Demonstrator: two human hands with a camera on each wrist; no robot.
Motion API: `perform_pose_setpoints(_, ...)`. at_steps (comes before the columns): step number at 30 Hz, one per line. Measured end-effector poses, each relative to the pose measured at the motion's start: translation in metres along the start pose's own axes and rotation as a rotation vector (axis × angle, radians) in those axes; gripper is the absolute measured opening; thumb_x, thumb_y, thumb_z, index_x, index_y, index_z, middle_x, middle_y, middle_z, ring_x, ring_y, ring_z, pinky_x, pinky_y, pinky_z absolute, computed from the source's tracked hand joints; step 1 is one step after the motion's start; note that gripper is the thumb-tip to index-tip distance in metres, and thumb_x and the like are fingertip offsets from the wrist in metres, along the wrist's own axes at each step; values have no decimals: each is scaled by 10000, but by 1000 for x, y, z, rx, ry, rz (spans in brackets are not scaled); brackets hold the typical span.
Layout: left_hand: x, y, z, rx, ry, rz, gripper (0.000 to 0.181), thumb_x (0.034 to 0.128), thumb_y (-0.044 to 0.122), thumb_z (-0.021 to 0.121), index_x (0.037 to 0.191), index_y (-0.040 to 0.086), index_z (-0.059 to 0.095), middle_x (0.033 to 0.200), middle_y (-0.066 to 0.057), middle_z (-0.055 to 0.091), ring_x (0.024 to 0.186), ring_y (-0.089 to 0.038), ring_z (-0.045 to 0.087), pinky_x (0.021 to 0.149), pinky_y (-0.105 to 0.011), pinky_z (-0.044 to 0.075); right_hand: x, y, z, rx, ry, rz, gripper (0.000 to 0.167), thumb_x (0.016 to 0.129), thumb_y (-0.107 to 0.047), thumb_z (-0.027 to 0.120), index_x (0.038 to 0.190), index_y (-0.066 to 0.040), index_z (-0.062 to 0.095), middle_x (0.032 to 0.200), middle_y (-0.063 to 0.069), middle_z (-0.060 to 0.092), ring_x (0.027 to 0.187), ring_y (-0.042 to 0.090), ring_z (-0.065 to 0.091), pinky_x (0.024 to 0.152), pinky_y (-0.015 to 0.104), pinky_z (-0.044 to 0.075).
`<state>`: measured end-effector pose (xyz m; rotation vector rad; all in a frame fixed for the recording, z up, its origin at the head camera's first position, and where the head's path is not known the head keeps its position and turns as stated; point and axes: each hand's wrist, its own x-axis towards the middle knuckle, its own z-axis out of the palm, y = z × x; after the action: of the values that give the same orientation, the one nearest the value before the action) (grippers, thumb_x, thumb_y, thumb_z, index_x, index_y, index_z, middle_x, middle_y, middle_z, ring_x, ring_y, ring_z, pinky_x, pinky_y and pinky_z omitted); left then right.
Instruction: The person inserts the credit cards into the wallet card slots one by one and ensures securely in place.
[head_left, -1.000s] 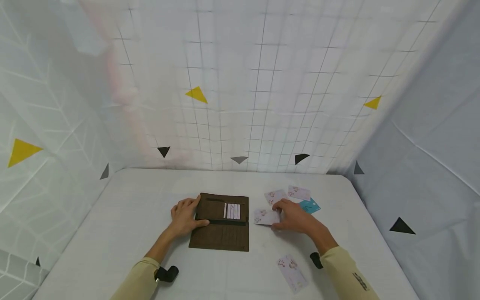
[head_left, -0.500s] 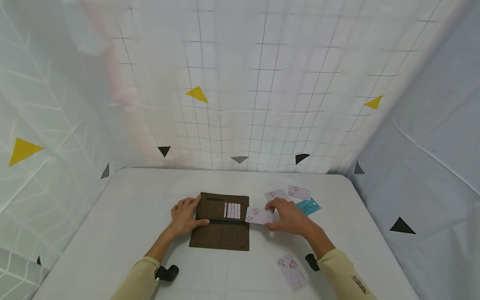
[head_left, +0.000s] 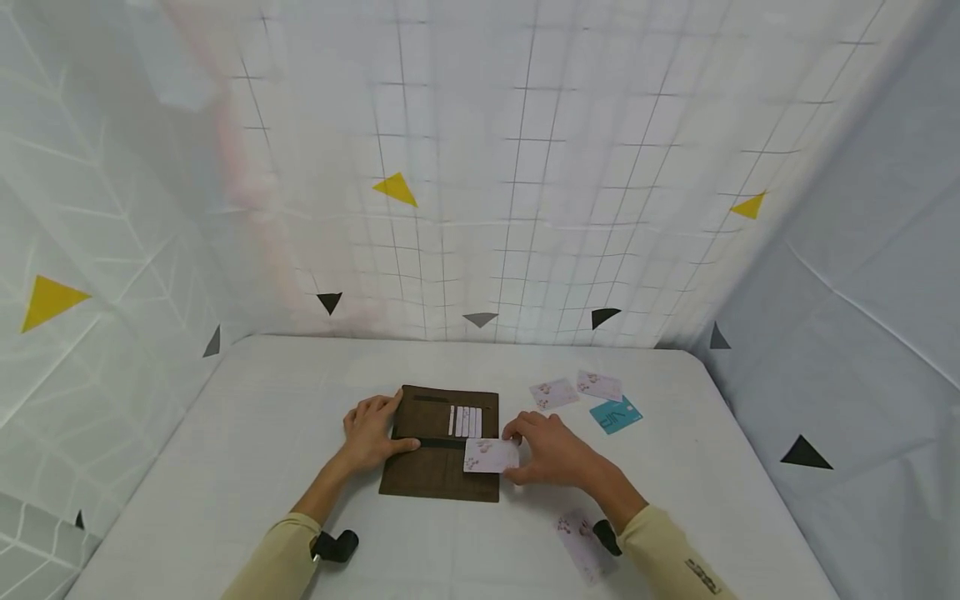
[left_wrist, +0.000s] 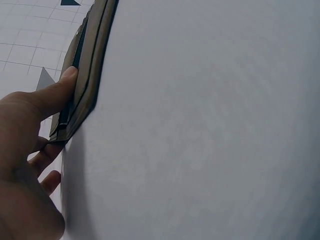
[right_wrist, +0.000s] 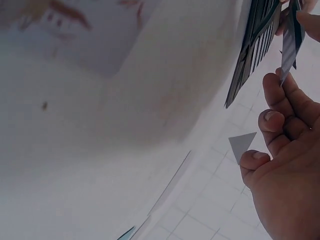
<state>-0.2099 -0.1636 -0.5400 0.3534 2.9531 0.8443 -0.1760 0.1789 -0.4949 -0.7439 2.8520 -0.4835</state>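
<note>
Now that the card (head_left: 490,456) has moved over the wallet (head_left: 422,477), I see right fingers (head_left: 522,426) pinching it, left fingers (head_left: 369,414) opposite gripping wallet.

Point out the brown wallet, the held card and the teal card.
Brown wallet (head_left: 420,475): head view, on its lower panel.
Held card (head_left: 484,456): head view, middle of its printed face.
Teal card (head_left: 616,416): head view, middle of its face.

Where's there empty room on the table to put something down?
Bare table lies left of the left hand and right of the blue card. It's crowded at the brown wallet, where the right hand holds a pale card over its right edge, and just beyond, where two flowery cards sit by the blue one.
</note>
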Motion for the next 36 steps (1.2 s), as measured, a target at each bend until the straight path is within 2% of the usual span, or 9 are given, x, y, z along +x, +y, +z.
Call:
perform_pose_setpoints(8,-1,-1,1,-7,10,12,1040,792,559,803,1581,85,318,1437,-138,476,1379,-403,292,1074,-664,138,0,-14,6,-57,9,-3,531,759,-596,788,1149,-264,649,1113,-104,600,1044,116,520,958,433,434)
perform_pose_setpoints(13,-2,0,0,-13,10,12,1042,794,562,799,1583,87,312,1433,-133,478,1386,-403,289,1079,-677,133,1,-22,10,-62,16,-33,534,755,-616,783,1145,-273,660,1174,-87,622,1101,125,534,953,431,428)
perform_pose_setpoints(19,-3,0,-1,-8,12,13,1038,792,568,798,1581,90,321,1435,-132,480,1383,-406,299,1076,-678,152,3,-27,16,-67,6,-57,545,749,-647,781,1133,-275,676,1156,-98,632,1089,120,531,941,439,431)
perform_pose_setpoints(24,-3,0,0,-11,12,19,1036,791,575,794,1579,92,327,1435,-130,482,1378,-408,306,1073,-678,163,4,-26,21,-126,4,-80,560,747,-674,773,1138,-283,683,1157,-111,636,1080,113,527,893,410,433)
perform_pose_setpoints(36,-2,-1,0,-26,7,13,1045,785,569,803,1581,91,322,1432,-133,482,1387,-403,289,1075,-677,140,6,-32,28,-165,77,-154,575,760,-681,759,1141,-256,688,1105,-101,630,1008,110,507,783,344,378)
